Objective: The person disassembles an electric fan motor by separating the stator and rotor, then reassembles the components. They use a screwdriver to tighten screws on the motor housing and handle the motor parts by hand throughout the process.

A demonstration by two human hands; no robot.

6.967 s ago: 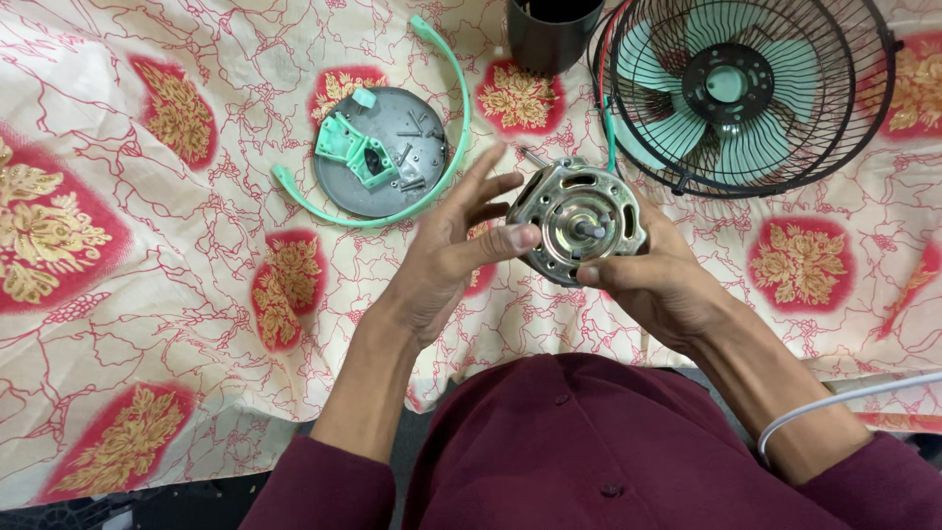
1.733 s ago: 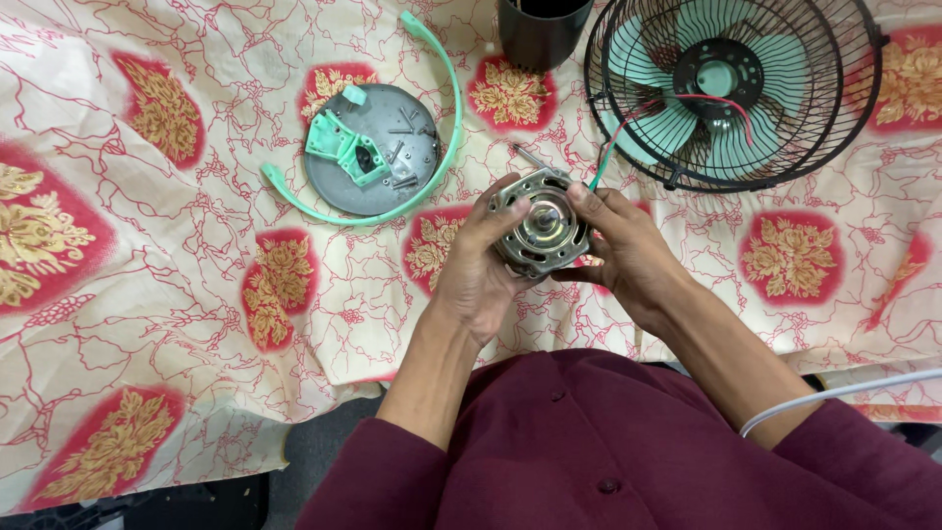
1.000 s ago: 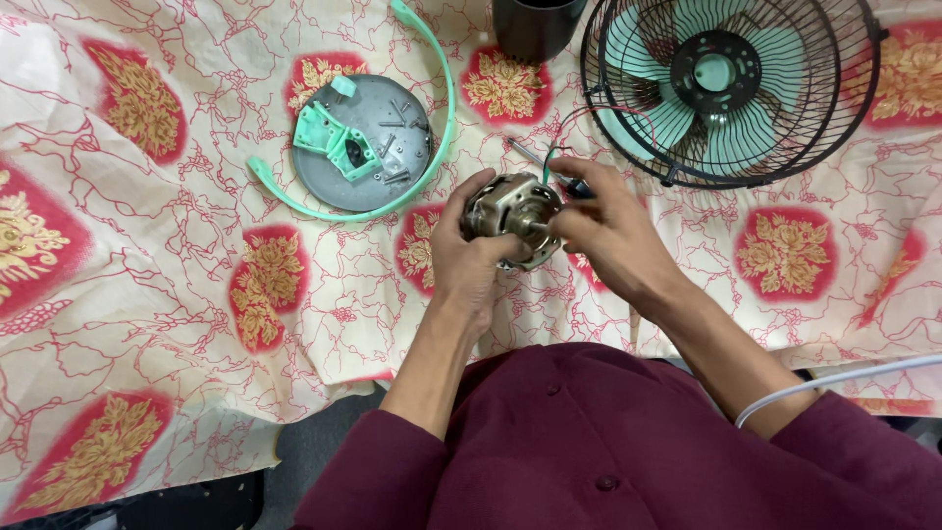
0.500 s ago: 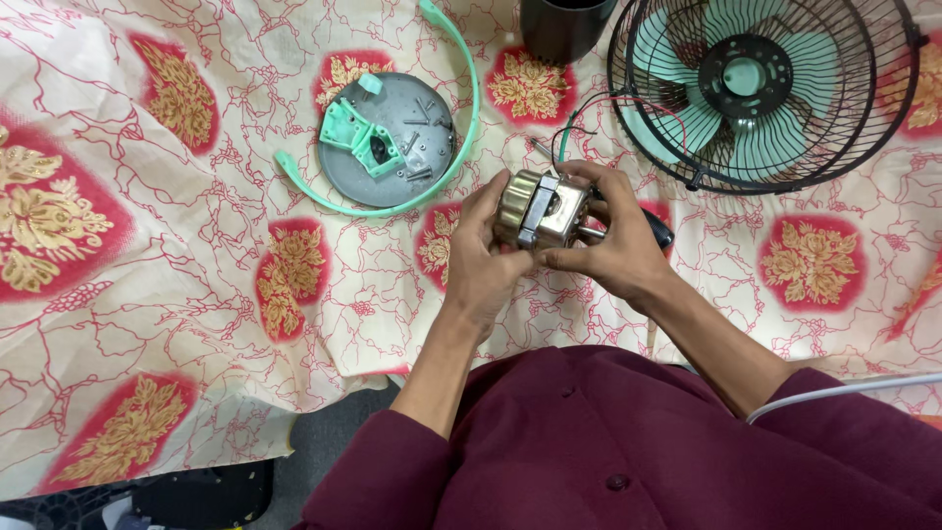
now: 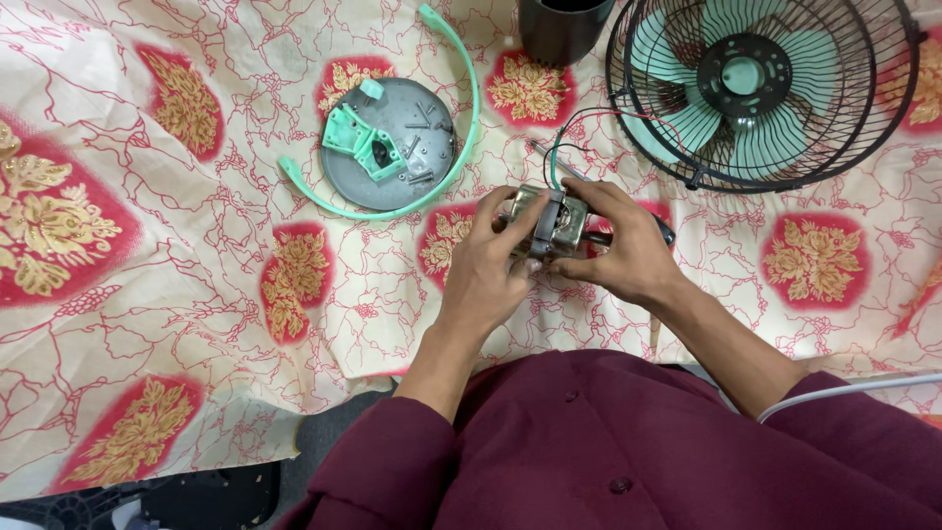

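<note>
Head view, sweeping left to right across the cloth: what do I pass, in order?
Mint green curved ring around the grey round plate → left hand → small metal motor gripped between both hands → right hand → caged fan with mint blades. The dark cylinder at the top edge overlaps these, so it is left out.

On the patterned cloth [image 5: 147, 294], a grey disc with green rim [image 5: 392, 147] lies at eleven o'clock, a dark cup [image 5: 559, 27] at twelve, a caged fan [image 5: 760, 88] at one.
</note>
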